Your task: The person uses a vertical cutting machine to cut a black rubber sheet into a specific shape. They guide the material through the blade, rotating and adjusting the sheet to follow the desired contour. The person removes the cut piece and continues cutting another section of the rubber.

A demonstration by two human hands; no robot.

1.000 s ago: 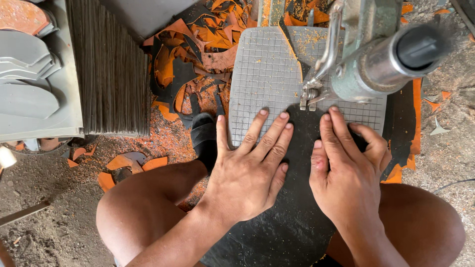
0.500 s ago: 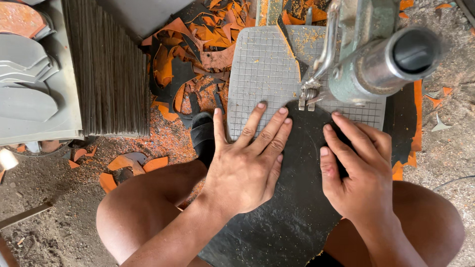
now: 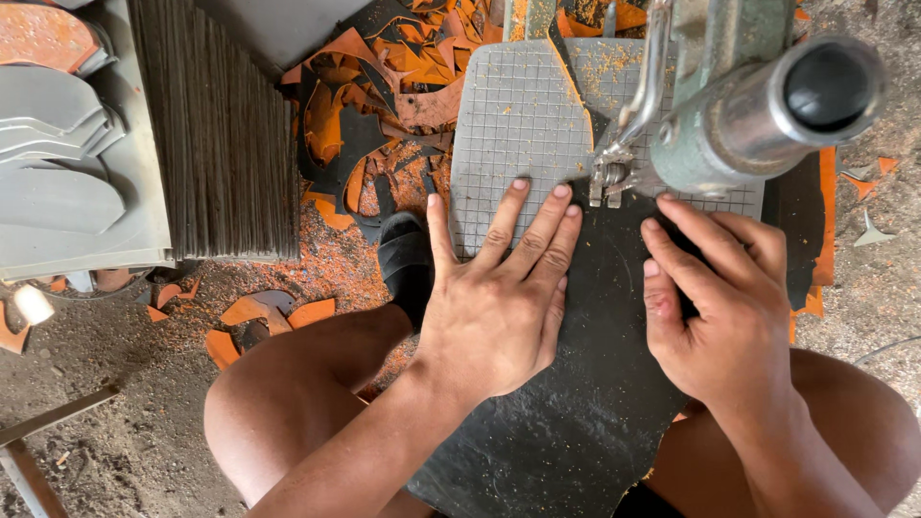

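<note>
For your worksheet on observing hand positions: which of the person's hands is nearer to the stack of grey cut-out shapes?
Left. The left hand lies flat on the black sheet, on the side toward the grey stack; the right hand presses the sheet farther away, below the machine.

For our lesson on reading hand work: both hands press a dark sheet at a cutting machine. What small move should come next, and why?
Probably ease the dark sheet slightly forward under the blade foot. Left hand and right hand lie flat on either side, and the foot sits at the sheet's far edge over the gridded table.
</note>
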